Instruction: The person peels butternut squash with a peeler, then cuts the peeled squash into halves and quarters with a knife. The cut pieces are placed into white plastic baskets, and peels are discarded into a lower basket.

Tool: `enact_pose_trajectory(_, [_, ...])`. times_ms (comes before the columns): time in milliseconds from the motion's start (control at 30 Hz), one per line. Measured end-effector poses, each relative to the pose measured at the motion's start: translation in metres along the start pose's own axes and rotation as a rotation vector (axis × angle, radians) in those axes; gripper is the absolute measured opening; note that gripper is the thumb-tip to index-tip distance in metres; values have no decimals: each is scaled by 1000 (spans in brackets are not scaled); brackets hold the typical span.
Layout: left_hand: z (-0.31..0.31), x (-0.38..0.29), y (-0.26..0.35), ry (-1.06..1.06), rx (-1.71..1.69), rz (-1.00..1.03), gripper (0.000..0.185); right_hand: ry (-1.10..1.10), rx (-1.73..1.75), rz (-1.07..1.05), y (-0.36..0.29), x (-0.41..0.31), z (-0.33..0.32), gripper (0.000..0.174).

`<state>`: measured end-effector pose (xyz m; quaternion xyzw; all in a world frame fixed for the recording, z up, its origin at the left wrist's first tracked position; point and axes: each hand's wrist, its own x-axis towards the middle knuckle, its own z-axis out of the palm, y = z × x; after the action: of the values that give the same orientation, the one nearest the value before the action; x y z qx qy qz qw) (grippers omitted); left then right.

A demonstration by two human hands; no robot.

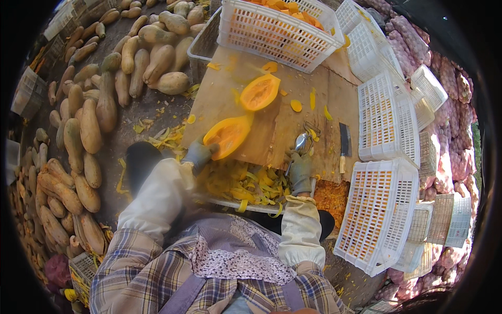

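My gloved left hand (199, 153) grips the near end of a peeled butternut squash half (228, 136), its orange cut face and hollow turned up. A second peeled squash half (260, 92) lies beyond it on the wooden board (219, 90), also cut face up. My gloved right hand (300, 172), at the board's near edge, is closed around a metal spoon (301, 141) with its bowl pointing away from me. Just past the spoon lies what looks like a peeler (312, 128). A knife (344, 147) with a wooden handle rests farther right.
Yellow peelings (251, 182) fill a container below the board, beside orange pulp (331, 200). A white crate (278, 33) of cut squash stands at the far edge. More crates (378, 216) line the right side. Whole squashes (90, 125) cover the ground at left.
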<state>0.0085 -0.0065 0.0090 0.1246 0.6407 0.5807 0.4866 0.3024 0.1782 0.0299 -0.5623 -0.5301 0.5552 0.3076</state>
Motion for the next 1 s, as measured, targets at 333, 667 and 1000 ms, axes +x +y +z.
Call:
enact_pose_trajectory(333, [20, 13, -34, 125, 637, 225, 62, -179, 352, 215, -8, -77, 120, 49])
enact_pose_trajectory(667, [35, 23, -32, 187, 689, 202, 47, -182, 130, 184, -5, -23, 149, 39])
enact_pose_trajectory(1000, [34, 51, -53, 166, 599, 125, 39, -222, 159, 214, 5, -20, 167, 44])
